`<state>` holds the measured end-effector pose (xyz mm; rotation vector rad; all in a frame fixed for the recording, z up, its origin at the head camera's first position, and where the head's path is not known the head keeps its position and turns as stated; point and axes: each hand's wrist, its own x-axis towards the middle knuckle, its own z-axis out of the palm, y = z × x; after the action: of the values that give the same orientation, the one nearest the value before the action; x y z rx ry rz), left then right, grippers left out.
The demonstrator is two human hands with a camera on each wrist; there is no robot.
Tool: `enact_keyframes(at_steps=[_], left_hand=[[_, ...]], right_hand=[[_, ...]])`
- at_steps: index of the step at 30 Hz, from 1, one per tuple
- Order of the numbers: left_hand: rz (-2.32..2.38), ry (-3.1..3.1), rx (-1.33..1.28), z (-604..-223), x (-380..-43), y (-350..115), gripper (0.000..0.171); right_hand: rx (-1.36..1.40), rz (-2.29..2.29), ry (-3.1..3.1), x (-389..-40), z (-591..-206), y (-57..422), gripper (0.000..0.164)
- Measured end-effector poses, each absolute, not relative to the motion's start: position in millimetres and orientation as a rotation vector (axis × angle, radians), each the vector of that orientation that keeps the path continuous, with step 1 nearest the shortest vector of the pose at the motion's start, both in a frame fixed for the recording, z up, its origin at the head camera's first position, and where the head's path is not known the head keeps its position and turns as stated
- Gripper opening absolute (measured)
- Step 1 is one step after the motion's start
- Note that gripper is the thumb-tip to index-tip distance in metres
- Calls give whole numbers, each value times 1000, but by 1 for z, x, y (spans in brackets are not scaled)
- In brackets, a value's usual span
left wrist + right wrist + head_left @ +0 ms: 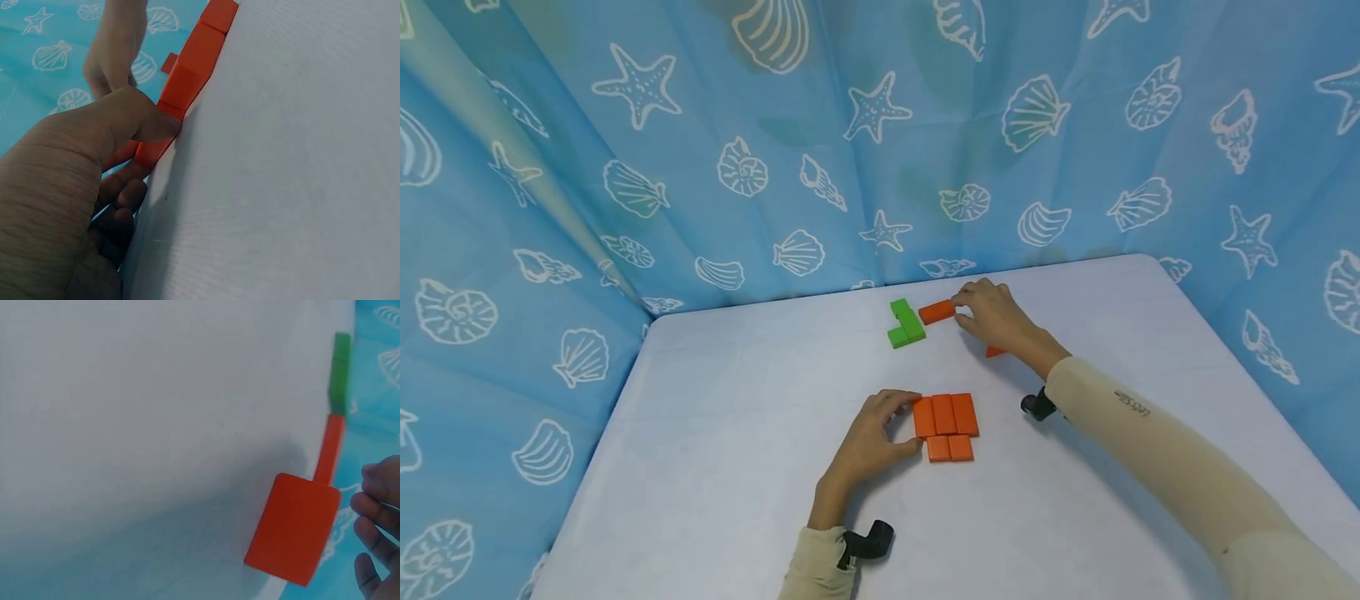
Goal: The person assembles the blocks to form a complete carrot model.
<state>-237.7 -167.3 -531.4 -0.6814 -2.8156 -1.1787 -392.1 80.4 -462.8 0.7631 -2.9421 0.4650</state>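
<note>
Several flat orange blocks (943,415) lie close together in two rows on the white table. My left hand (875,429) pinches the leftmost upper block (923,417) between thumb and fingers. In the left wrist view, the thumb (159,123) presses that block's near side. Farther back, my right hand (996,315) is at the right end of a single orange block (936,312), its fingers loosely bent. In the right wrist view, the fingers (375,509) show a gap from the orange pieces. Another orange block (294,530) is partly hidden under my right wrist in the head view.
Green blocks (908,323) sit left of the single orange block, near the table's back edge. The white table (737,417) spreads to both sides. Behind it hangs a blue curtain (850,183) with shell and starfish prints.
</note>
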Motion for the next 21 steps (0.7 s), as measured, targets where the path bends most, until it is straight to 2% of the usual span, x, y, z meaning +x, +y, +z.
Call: enact_keyframes(at_steps=[5,10,13,21], left_hand=[[-1177,-2815,-672,-533,-237,-167,59],[-1162,-2825,-681,-531,-236,-166,59],[-1161,-2828,-663,-528,-235,-166,58],[-1167,-2841,-657,-527,-235,-168,58]], right_hand=[[781,408,-3009,-411,-468,68,38],[811,382,-3011,-414,-466,62,22],[828,384,-2995,-410,-462,60,17],[840,369,-3003,-378,-467,61,15]])
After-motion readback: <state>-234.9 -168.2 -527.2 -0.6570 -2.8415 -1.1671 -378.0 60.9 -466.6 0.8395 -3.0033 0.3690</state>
